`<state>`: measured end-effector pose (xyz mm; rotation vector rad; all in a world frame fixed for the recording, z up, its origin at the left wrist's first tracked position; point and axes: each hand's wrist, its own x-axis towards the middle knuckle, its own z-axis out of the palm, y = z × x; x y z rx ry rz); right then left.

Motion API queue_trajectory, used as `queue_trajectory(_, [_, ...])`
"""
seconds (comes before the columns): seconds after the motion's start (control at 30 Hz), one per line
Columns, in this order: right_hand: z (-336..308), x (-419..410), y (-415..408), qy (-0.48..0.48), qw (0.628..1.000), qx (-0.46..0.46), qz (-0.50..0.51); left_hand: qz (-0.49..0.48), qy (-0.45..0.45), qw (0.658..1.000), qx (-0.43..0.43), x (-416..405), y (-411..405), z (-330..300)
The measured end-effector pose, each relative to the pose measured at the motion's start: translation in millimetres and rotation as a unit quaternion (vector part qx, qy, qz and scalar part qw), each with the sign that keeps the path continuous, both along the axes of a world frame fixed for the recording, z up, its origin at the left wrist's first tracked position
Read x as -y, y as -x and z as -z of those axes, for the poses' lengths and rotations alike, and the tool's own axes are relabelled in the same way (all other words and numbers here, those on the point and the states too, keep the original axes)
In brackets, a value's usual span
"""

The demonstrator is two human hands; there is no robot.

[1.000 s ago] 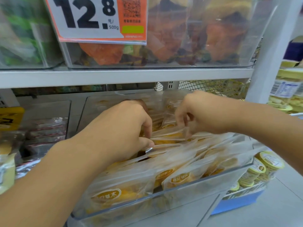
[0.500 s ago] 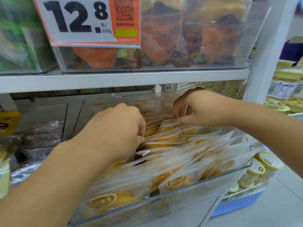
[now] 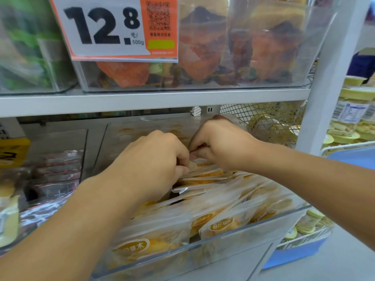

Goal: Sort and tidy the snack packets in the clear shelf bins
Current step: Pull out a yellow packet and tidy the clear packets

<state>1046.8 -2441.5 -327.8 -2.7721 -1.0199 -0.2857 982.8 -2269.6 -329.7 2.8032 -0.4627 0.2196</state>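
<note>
Both hands reach into the clear bin (image 3: 253, 226) on the lower shelf, which is packed with frosted snack packets (image 3: 221, 224) showing yellow-orange contents and an oval orange label. The left hand (image 3: 154, 161) has its fingers curled down among the packets near the back of the bin, gripping the top edge of one of them. The right hand (image 3: 221, 142) is just beside it, almost touching, its fingers also curled and pinching a packet edge at the rear of the stack. The packets stand in slanted rows leaning toward the front wall of the bin.

On the shelf above (image 3: 154, 102) sits another clear bin (image 3: 304, 57) holding orange and dark dried-fruit packs, with a price card (image 3: 113, 29) reading 12.8 per 500g and a QR code on an orange strip. To the left on the lower shelf lies a bin of dark red-striped packets (image 3: 56, 175). Behind the right hand is a wire mesh panel (image 3: 263, 116). At far right, jars with yellow lids (image 3: 353, 110) stand on a neighbouring rack
</note>
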Motion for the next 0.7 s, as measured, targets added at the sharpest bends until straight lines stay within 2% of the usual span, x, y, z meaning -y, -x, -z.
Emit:
queue_trajectory(0.17, [-7, 7, 3, -0.022, 0.995, -0.089, 0.034, -0.009, 0.003, 1.0, -0.02, 1, 0, 1])
queue_trajectory(0.27, [-29, 12, 23, -0.041, 0.992, -0.112, 0.034, -0.001, 0.016, 0.999, -0.037, -4, 0, -1])
queue_trajectory(0.43, [-36, -1, 77, 0.051, 0.997, -0.006, 0.065, 0.035, 0.021, 0.999, -0.033, -34, 24, -12])
queue_trajectory(0.57, [-47, -66, 113, -0.032, 0.999, -0.007, -0.024, 0.042, 0.007, 0.999, 0.005, -83, 60, -23])
queue_trajectory(0.7, [-49, -138, 135, -0.034, 0.992, -0.036, -0.112, -0.058, 0.039, 0.995, 0.066, -163, 111, -22])
